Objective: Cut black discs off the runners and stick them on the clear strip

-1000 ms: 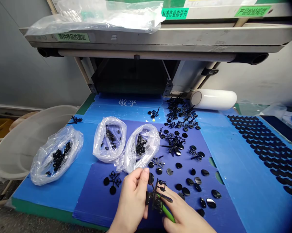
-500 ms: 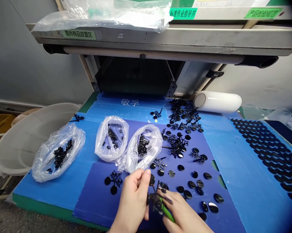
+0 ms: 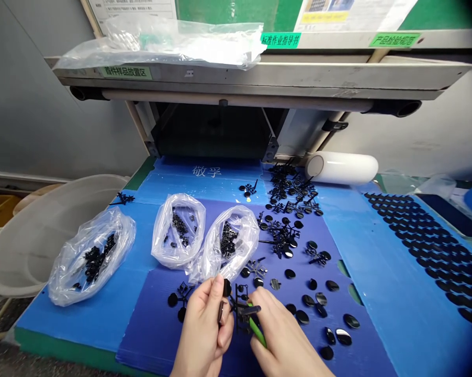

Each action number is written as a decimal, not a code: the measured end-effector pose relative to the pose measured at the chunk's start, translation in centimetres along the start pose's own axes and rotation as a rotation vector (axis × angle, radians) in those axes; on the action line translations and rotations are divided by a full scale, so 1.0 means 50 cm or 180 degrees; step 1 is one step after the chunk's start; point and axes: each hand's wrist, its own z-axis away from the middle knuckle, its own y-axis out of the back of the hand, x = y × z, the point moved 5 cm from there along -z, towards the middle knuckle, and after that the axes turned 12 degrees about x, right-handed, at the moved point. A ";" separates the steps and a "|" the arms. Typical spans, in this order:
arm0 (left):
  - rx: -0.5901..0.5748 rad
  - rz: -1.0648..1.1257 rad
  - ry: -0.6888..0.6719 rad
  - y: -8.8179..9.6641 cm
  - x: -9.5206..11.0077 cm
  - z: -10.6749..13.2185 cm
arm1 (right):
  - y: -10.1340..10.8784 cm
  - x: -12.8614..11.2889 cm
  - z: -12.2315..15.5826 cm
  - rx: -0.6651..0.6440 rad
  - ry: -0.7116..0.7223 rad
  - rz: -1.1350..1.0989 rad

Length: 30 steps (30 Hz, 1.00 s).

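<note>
My left hand (image 3: 204, 322) pinches a black plastic sprue (image 3: 242, 296) between thumb and fingers. A round black disc (image 3: 227, 287) on it shows beside my thumb tip. My right hand (image 3: 280, 330) is wrapped round green-handled nippers (image 3: 257, 331), whose jaws lie against the sprue; where exactly they bite cannot be made out. Just beyond my hands stands an open plastic bag (image 3: 248, 225) with small black parts inside. Loose black discs (image 3: 302, 317) are scattered to the right of my right hand. Another sprue (image 3: 184, 292) lies left of my left hand.
A second bag (image 3: 162, 246) and a third bag (image 3: 118, 246) stand further left. Uncut sprues (image 3: 285, 180) are heaped at the back, near a white roll (image 3: 346, 168). Overlapping rows of discs (image 3: 424, 246) lie far right. A large tub (image 3: 32, 220) sits beside the table. Overhead runs a shelf (image 3: 299, 78).
Both hands and the sprue have shifted slightly left in the picture, and the sprue is turned differently. The camera view has tilted up a little, showing more of the board above the shelf.
</note>
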 end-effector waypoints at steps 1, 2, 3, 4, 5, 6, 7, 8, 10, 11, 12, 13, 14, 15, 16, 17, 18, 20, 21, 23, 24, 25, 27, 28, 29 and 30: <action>0.0005 -0.0010 -0.0011 0.003 -0.004 -0.001 | -0.001 -0.003 -0.003 0.0030 0.0014 0.0017; 0.0015 -0.0033 -0.0056 0.007 -0.007 -0.001 | -0.002 -0.005 -0.006 0.0035 0.0038 0.0014; 0.0027 -0.0066 -0.0116 0.011 -0.010 -0.001 | -0.004 -0.007 -0.007 0.0028 0.0064 -0.0002; 0.0037 -0.0102 -0.0175 0.015 -0.012 0.000 | -0.006 -0.008 -0.007 0.0021 0.0080 -0.0025; 0.0044 -0.0135 -0.0220 0.019 -0.013 0.001 | -0.007 -0.008 -0.006 0.0020 0.0086 -0.0041; 0.0051 -0.0157 -0.0245 0.024 -0.015 0.003 | -0.008 -0.007 -0.004 0.0024 0.0091 -0.0048; 0.0058 -0.0167 -0.0261 0.028 -0.016 0.005 | -0.009 -0.006 -0.002 0.0033 0.0097 -0.0040; 0.0065 -0.0160 -0.0261 0.032 -0.017 0.008 | -0.009 -0.005 0.001 0.0038 0.0116 -0.0022; 0.0084 -0.0067 -0.0188 0.042 -0.019 0.016 | -0.011 -0.004 0.008 -0.0022 0.0142 0.0042; 0.0085 0.0003 -0.0121 0.046 -0.021 0.020 | -0.012 -0.003 0.011 -0.0080 0.0159 0.0067; 0.0081 0.0072 -0.0051 0.051 -0.023 0.025 | -0.014 -0.004 0.013 -0.0136 0.0165 0.0080; 0.0079 0.0135 0.0012 0.055 -0.025 0.030 | -0.016 -0.004 0.015 -0.0190 0.0163 0.0077; 0.0085 0.0184 0.0065 0.059 -0.026 0.035 | -0.018 -0.006 0.016 -0.0233 0.0154 0.0058; 0.0105 0.0226 0.0103 0.063 -0.027 0.039 | -0.019 -0.008 0.017 -0.0260 0.0149 0.0022; 0.0135 0.0266 0.0126 0.067 -0.028 0.043 | -0.021 -0.011 0.017 -0.0279 0.0156 -0.0023; 0.0169 0.0312 0.0144 0.071 -0.029 0.046 | -0.023 -0.015 0.016 -0.0285 0.0170 -0.0060; 0.0200 0.0362 0.0160 0.075 -0.030 0.049 | -0.025 -0.019 0.016 -0.0289 0.0191 -0.0087; 0.0249 0.0491 0.0187 0.082 -0.032 0.052 | -0.028 -0.027 0.014 -0.0260 0.0239 -0.0117; 0.0251 0.0570 0.0209 0.086 -0.033 0.052 | -0.031 -0.030 0.013 -0.0256 0.0254 -0.0131; 0.0215 0.0756 0.0294 0.092 -0.037 0.053 | -0.036 -0.036 0.013 -0.0268 0.0261 -0.0154; 0.0200 0.0862 0.0354 0.097 -0.039 0.054 | -0.040 -0.039 0.014 -0.0286 0.0266 -0.0151; 0.0176 0.0954 0.0411 0.101 -0.042 0.054 | -0.043 -0.042 0.015 -0.0301 0.0274 -0.0137; 0.0151 0.1072 0.0507 0.110 -0.047 0.057 | -0.051 -0.047 0.019 -0.0351 0.0299 -0.0107; 0.0155 0.1092 0.0541 0.114 -0.050 0.058 | -0.055 -0.049 0.021 -0.0374 0.0304 -0.0105; 0.0161 0.1095 0.0570 0.118 -0.052 0.060 | -0.059 -0.051 0.024 -0.0407 0.0303 -0.0116; 0.0167 0.1087 0.0587 0.122 -0.054 0.061 | -0.064 -0.053 0.026 -0.0431 0.0293 -0.0133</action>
